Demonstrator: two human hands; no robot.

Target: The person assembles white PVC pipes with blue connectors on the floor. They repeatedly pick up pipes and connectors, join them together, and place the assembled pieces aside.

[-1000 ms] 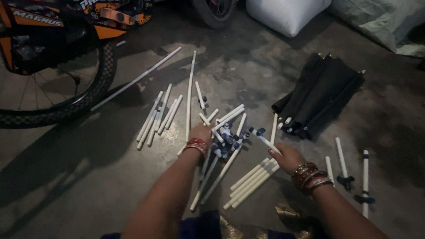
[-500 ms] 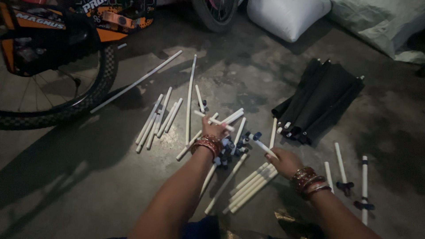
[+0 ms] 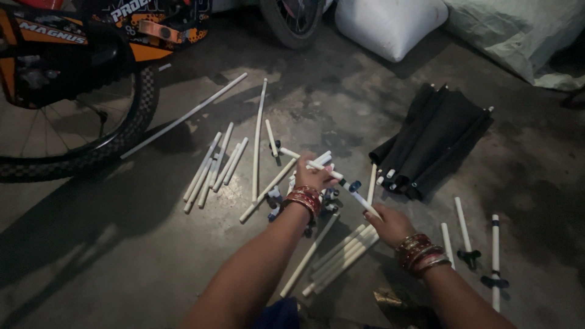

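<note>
Left hand [image 3: 312, 175], red bangles at wrist: closed round the upper end of a thin white plastic tube [image 3: 329, 173]. Right hand [image 3: 390, 224], likewise bangled: closed on the lower white tube section [image 3: 364, 202]. Dark blue plastic connector [image 3: 354, 186] between the two sections, roughly midway between the hands. Held clear of the floor, slanting from upper left down to lower right; grips at opposite ends, probably to keep both sections in line at the joint.

Directly below: loose heap of small dark blue connectors [image 3: 329, 198] on the grey concrete floor [image 3: 122, 256], within easy reach of either hand. Just under the right hand: bundle of white tubes laid parallel [image 3: 341, 256], ends roughly level, seemingly sorted by length. Left of the left hand: second group of shorter white tubes [image 3: 213, 164], also parallel, well apart from the bundle. One long white tube [image 3: 259, 137] lying upright in view beside them; a longer one [image 3: 186, 114] running diagonally toward the bicycle's black tyre [image 3: 91, 152].

Right side: white tubes with dark fittings already attached [image 3: 495, 256], set apart from plain stock, apparently to keep them separate. Beyond: folded black fabric with tube ends protruding [image 3: 436, 143], lying flat. Far edge: white stuffed sack [image 3: 390, 24].
</note>
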